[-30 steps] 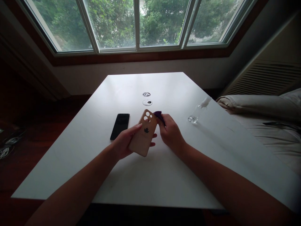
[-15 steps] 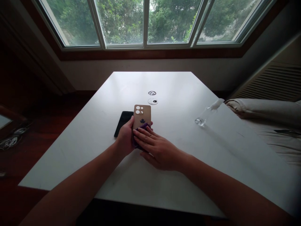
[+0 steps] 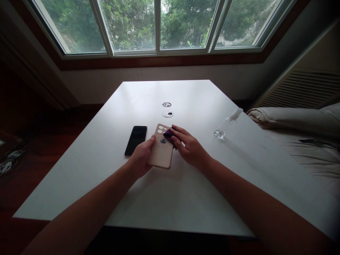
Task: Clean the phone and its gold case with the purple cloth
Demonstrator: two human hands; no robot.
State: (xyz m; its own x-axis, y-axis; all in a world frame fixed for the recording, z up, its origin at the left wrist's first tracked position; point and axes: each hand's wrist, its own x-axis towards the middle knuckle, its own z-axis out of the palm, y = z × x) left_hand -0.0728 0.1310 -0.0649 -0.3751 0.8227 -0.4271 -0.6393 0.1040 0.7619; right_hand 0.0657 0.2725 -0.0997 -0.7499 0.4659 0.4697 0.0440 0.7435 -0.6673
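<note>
No readable text is seen; only a dark leaf emblem is borne by the phone case (image 3: 161,148), beside the fingers (image 3: 177,136).

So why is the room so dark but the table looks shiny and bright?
Head view: daylight comes only through the windows, glaring off the white table; walls and floor stay dim, and the straight window frames bend toward the edges from the wide lens.

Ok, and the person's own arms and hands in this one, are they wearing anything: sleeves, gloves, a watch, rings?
Both forearms are bare as far as the frame shows: no sleeves, no gloves. No watch or band shows at either wrist. The left hand and right hand show no rings or markings that can be made out; the light is dim, so small details could be missed.
</note>
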